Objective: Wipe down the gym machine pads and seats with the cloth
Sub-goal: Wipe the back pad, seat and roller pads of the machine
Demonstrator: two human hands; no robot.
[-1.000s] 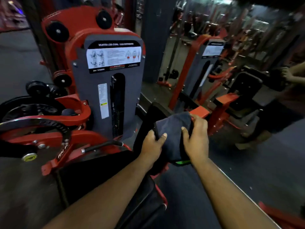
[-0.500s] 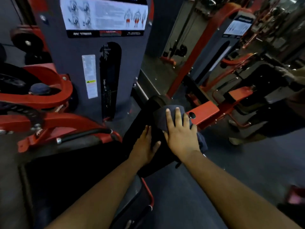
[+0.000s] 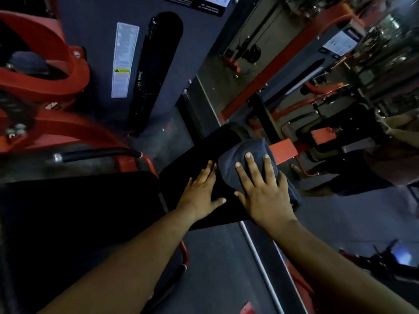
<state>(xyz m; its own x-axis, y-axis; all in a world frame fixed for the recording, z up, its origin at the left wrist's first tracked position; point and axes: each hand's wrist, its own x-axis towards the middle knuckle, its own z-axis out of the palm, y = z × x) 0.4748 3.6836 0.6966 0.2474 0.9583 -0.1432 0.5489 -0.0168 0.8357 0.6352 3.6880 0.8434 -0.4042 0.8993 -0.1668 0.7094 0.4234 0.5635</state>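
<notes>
Cloth (image 3: 246, 155) is lying bunched on the black pad (image 3: 195, 155). Head view: we are pressing it flat with our right hand (image 3: 264, 189), fingers spread; left hand (image 3: 200, 193), spread, is bracing the pad. Wiping is underway; next, we judge, sweeping across uncovered padding.

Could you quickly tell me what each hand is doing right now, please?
Left hand: open, flat on the black pad, holding nothing.
Right hand: open, fingers straight, pressing the cloth onto the pad.
</notes>
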